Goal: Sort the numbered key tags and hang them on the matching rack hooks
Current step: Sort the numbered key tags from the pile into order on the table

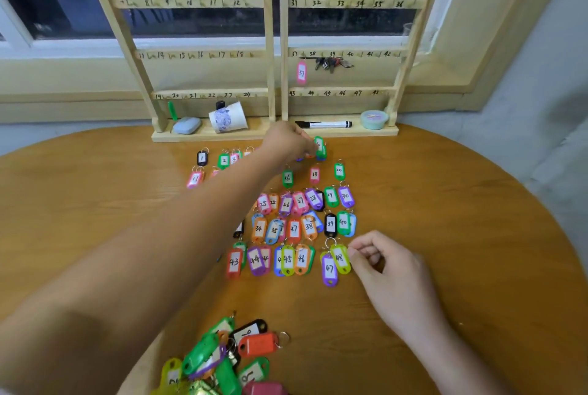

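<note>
left grip [286, 144] pinches a blurred green tag [319, 145]; right grip [378, 264] by tag 48 [339, 258], hold unclear.

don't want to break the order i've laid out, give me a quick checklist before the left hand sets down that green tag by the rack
1. Grip: the left hand pinches the green tag at its fingertips, ok.
2. Number on that tag: blurred, cannot tell.
3. Free spot to set it in: the hand covers that stretch of the table, cannot tell.
4. Other hand out of the way: the right hand lies beside tag 48, fingers loosely curled, nothing in them, ok.
5. Nearest row in order, from tag 43 to tag 48: ok.
6. Sorting finished: not ok, the unsorted pile holds many tags.
</note>
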Tool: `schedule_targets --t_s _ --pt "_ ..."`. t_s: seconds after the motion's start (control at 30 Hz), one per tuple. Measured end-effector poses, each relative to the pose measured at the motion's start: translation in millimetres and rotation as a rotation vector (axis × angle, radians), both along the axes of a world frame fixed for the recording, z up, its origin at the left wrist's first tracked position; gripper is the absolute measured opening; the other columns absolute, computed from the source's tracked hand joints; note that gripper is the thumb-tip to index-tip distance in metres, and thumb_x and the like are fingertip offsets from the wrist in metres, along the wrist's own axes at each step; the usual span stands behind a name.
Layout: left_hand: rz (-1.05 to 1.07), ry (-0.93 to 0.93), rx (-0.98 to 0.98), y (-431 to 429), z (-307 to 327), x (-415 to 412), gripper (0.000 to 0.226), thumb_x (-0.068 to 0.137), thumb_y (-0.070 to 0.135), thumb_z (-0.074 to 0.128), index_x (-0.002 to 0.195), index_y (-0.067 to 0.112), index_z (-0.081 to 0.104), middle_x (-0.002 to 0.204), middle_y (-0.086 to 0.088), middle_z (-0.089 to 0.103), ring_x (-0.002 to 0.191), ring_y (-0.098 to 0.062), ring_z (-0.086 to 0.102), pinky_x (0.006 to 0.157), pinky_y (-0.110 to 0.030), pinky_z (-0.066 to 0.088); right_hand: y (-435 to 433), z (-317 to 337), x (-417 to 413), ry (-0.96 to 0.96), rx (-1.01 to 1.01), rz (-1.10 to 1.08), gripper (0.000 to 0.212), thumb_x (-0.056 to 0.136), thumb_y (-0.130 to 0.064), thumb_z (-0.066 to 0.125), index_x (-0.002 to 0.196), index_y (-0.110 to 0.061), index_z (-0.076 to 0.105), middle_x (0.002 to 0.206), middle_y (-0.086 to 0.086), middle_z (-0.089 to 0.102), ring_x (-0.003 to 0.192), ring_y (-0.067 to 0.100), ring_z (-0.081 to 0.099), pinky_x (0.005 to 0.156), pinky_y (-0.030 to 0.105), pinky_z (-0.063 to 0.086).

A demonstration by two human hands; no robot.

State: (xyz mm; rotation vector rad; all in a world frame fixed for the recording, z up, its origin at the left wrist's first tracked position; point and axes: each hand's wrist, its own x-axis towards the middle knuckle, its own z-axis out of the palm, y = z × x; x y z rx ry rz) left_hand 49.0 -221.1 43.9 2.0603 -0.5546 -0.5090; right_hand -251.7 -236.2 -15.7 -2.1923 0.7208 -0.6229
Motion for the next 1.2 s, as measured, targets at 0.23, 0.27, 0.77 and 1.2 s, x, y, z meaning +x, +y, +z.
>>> schedule_targets --t_s 0.23,0.27,0.77,1.2 --pt "-0.021 -0.115 0.186 -55 -7 -2 0.03 0.083 0.021 0.088 0.105 0.004 0.077 0.102 -0.012 0.078 0.096 -0.027 0.076 0.086 -0.043 0.066 -1 -2 0 -0.017 -0.058 0.003 0.017 0.091 -0.02 0.078 0.083 -0.031 0.069 0.08 -0.014 0.068 0.081 0.01 0.063 0.068 0.021 0.05" --pt "-0.024 -0.145 0.219 -58 -8 -3 0.031 0.083 0.022 0.087 0.106 0.005 0.076 0.103 -0.011 0.077 0.098 -0.027 0.075 0.089 -0.044 0.066 -1 -2 0 -0.023 -0.062 0.006 0.016 0.091 -0.02 0.078 0.083 -0.031 0.069 0.08 -0.014 0.067 0.081 0.01 0.063 0.068 0.022 0.051" --pt "-0.049 -0.303 0.076 -22 15 -12 0.017 0.09 0.025 0.084 0.09 0.015 0.07 0.089 -0.003 0.076 0.084 -0.021 0.074 0.062 -0.031 0.057 0 -2 -1 -0.032 -0.087 0.014 0.015 0.09 -0.019 0.078 0.083 -0.029 0.069 0.081 -0.016 0.066 0.083 0.01 0.062 0.073 0.029 0.054" --pt "-0.09 -0.303 0.046 189 32 -68 0.017 0.088 0.029 0.087 0.088 0.023 0.07 0.074 0.008 0.074 0.066 -0.009 0.065 0.068 -0.033 0.052 25 10 -8 -0.106 0.0 0.148 0.021 0.091 -0.007 0.08 0.085 -0.026 0.073 0.082 -0.012 0.068 0.078 0.015 0.062 0.066 0.013 0.044"
